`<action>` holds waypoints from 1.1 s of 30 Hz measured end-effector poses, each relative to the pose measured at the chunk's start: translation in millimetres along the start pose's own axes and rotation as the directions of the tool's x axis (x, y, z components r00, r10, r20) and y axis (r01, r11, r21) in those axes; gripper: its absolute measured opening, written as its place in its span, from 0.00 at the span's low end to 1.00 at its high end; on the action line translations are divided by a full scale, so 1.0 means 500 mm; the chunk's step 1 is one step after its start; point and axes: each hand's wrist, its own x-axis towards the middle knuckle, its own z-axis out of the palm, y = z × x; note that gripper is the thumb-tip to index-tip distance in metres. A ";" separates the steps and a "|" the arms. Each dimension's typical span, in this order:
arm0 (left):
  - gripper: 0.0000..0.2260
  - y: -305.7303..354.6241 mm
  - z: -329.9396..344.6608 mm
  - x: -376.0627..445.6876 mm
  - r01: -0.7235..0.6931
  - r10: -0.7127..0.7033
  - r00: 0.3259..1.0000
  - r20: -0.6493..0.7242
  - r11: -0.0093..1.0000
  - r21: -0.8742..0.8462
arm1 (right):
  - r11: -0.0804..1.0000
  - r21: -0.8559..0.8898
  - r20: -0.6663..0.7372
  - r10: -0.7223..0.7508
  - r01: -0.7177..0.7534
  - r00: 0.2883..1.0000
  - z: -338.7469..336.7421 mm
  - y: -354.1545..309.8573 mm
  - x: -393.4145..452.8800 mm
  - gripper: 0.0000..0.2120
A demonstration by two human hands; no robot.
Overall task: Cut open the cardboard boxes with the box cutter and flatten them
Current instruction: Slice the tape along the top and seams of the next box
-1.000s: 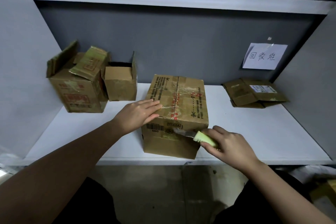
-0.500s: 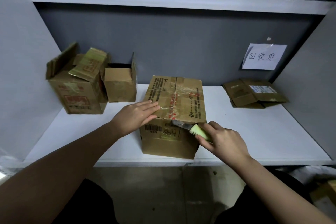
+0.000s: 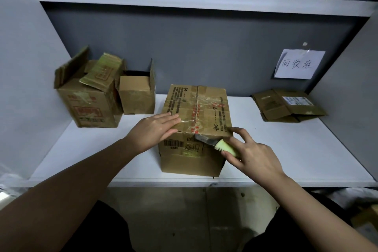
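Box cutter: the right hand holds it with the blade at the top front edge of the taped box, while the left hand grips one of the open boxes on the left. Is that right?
Not quite. In the head view the left hand lies flat on top of the taped box, steadying it, not on an open box. The rest holds: the right hand holds the box cutter with its blade at that box's top front edge.

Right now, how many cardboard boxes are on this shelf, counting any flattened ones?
4. A taped box in the middle under both hands, a large opened box far left, a smaller open box beside it, and a flattened box far right, possibly more than one stacked.
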 end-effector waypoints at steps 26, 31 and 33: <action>0.27 0.003 -0.001 0.000 0.001 -0.001 1.000 -0.010 1.000 -0.003 | 0.999 -0.010 0.071 0.045 -0.044 0.996 -0.014 -0.022 -0.003 0.22; 0.25 0.002 -0.001 0.000 -0.009 0.009 1.000 -0.012 1.000 0.007 | 0.995 0.068 0.071 0.067 -0.072 0.995 -0.017 -0.022 -0.003 0.22; 0.21 0.002 0.001 0.001 -0.008 0.008 1.000 -0.014 1.000 0.015 | 0.994 0.077 0.079 0.075 -0.082 0.994 -0.022 -0.021 -0.004 0.22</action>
